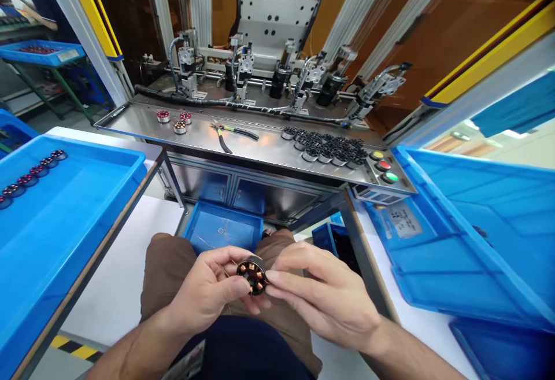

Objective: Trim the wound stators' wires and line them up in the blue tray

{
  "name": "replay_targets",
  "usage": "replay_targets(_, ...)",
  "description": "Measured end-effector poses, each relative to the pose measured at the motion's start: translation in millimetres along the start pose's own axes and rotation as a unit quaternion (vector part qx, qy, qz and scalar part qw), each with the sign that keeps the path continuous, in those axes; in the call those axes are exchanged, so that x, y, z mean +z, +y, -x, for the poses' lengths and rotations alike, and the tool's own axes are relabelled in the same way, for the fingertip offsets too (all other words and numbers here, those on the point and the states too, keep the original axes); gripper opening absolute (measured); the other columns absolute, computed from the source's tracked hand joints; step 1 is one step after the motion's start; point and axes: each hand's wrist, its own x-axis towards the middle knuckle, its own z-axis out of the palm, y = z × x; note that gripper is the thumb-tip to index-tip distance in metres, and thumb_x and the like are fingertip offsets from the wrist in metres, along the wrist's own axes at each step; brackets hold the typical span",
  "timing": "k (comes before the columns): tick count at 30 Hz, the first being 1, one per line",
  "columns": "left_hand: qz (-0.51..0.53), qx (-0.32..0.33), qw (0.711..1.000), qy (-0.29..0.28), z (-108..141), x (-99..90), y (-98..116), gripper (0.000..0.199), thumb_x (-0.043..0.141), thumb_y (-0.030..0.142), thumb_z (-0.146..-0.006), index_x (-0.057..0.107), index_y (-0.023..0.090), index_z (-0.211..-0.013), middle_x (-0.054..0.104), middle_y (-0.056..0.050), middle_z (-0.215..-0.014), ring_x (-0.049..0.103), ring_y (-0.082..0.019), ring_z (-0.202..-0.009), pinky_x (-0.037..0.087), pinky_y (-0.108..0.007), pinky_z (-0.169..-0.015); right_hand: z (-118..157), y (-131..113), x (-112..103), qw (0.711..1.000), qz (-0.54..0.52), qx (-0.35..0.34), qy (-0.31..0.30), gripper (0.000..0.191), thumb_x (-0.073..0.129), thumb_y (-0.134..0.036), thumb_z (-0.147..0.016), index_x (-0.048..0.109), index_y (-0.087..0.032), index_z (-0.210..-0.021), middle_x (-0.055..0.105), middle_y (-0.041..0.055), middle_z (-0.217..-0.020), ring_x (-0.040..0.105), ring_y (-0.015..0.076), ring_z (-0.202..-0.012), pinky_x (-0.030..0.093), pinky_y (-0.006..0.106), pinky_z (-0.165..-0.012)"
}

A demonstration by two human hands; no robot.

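Clock directions are taken from the wound core, 12 o'clock being straight ahead. The wound core (251,276), a dark ring with copper coils, is held between the two hands above the lap, its open face tilted up. The left hand (208,290) grips it from 9 o'clock, thumb across the near edge and fingers behind and below. The right hand (327,287) meets it at 3 o'clock, thumb and fingertips pinched on the rim; a fine wire may lie between those tips, but the view is too poor to confirm it. Thin copper strands show on the left-hand side of the core.

Beyond the knees, at 11 o'clock, a blue bin (221,232) sits low. At 10 o'clock, a blue tray (82,206) carries a row of red-wound cores (28,180). Between 2 and 3 o'clock stands a large blue crate (485,195).

On the metal tabletop (269,148), green-and-black pliers (243,133) lie open at 12 o'clock. Three loose cores (180,128), two red and one copper, rest at 11; clustered black rings (332,147) at 1; coloured push buttons (383,166) between 1 and 2. Behind, at 12, stands a row of machine fixtures (246,66).
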Motion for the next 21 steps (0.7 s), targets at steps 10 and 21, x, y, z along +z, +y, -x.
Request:
replay_targets(10, 0.050, 0.169, 0.983, -0.054, -0.3, 3.3, 5.4, 0.040, 0.093, 0.022, -0.062, 0.074, 0.025, -0.096, 0.073, -0.001, -0.117, 0.068, -0.016, -0.110, 0.052, -0.025, -0.097, -10.0, -12.6, 0.8, 0.993, -0.057, 0.100, 0.001, 0.015, 0.058, -0.001, -0.087, 0.065, -0.015, -0.089, 0.067, 0.0055, -0.073, 0.063, 0.0131, -0.065, 0.055, 0.024, -0.057)
replay_targets(21, 0.012, -0.066, 0.988, -0.138, -5.0, -4.7, -1.1, 0.033, 0.063, 0.045, -0.091, 0.066, 0.013, -0.100, 0.076, -0.009, -0.076, 0.074, -0.019, -0.061, 0.053, -0.021, -0.050, -11.4, -15.3, -12.3, 0.996, -0.035, 0.062, -0.059, 0.018, 0.058, -0.004, -0.089, 0.064, -0.018, -0.099, 0.071, 0.0059, -0.080, 0.068, 0.0149, -0.073, 0.058, 0.025, -0.065)
